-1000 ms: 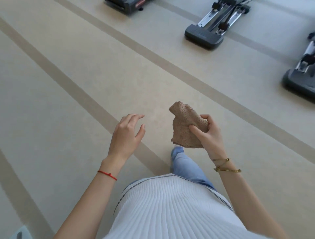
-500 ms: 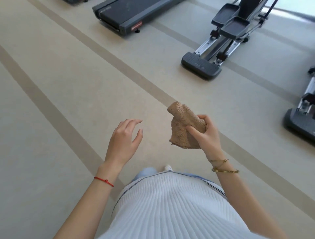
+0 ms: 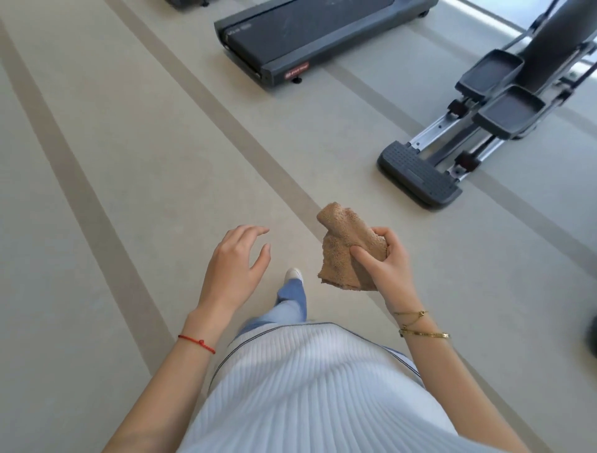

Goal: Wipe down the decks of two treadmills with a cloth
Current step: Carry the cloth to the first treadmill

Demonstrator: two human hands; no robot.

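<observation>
The tan cloth (image 3: 347, 249) is bunched in the person's right hand (image 3: 386, 258), thumb pressed across its front and fingers curled round the back, so that one rumpled end sticks up and a loose corner hangs below the palm. It is held in the air in front of the body, above the floor (image 3: 113, 161), touching no machine. The left hand (image 3: 237, 262) hangs beside it, well apart from the cloth, fingers spread and gently bent, holding nothing.

Ahead, across a stretch of bare floor, lies a treadmill (image 3: 307, 35) with its dark deck toward the person; only its rear part is in view. A second dark machine base (image 3: 185, 3) barely shows at the top edge, and whether it is the other treadmill cannot be told. To the right stands an elliptical trainer (image 3: 468, 129), which is no part of the job.

Judging by this, the wiping proper has not begun on the treadmill in view: the cloth is far from the deck and the person, one foot (image 3: 294, 274) forward, seems to be walking up to it. Whether any deck has already been wiped cannot be read here; the deck shows faint streaks. Both decks should be counted as left to do.
</observation>
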